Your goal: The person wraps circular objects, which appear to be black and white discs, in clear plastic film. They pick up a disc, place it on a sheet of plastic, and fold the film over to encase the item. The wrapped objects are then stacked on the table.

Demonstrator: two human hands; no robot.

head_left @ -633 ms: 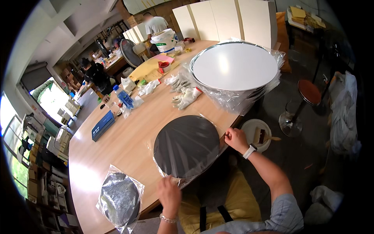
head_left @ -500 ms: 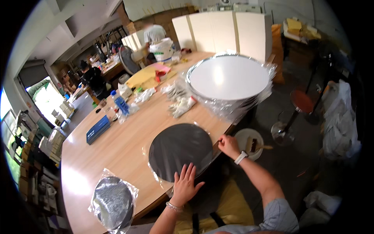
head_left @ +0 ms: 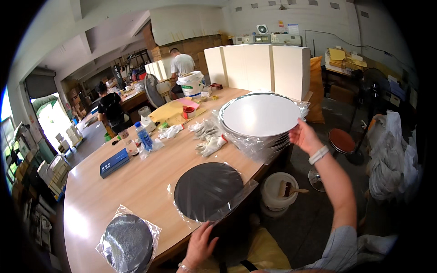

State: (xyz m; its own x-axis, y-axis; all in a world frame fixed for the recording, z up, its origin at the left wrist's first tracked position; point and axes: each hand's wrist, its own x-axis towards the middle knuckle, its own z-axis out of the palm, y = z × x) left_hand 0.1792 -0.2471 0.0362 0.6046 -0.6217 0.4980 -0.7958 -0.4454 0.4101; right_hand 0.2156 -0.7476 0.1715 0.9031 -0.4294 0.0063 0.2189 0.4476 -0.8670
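Observation:
A dark grey round disc in clear plastic film lies on the wooden table near its front edge. By the disc's near rim is my left hand, open, its fingers apart and bent at the table edge, holding nothing. My right hand reaches to the stack of plastic-wrapped discs at the table's right. Its fingers are curled at the rim of the top white round disc, thumb near the upper face; the undersides of the fingers are hidden. A smaller film-wrapped grey disc lies at the table's near left.
White gloves, a blue box and a blue-labelled bottle are on the table. A white bucket with a brush across it stands below its right edge, near a red stool. Two people work further back.
My right hand has moved from beside the dark disc, up and right, to the rim of the white disc. My left hand has drawn back off the dark disc to the table edge.

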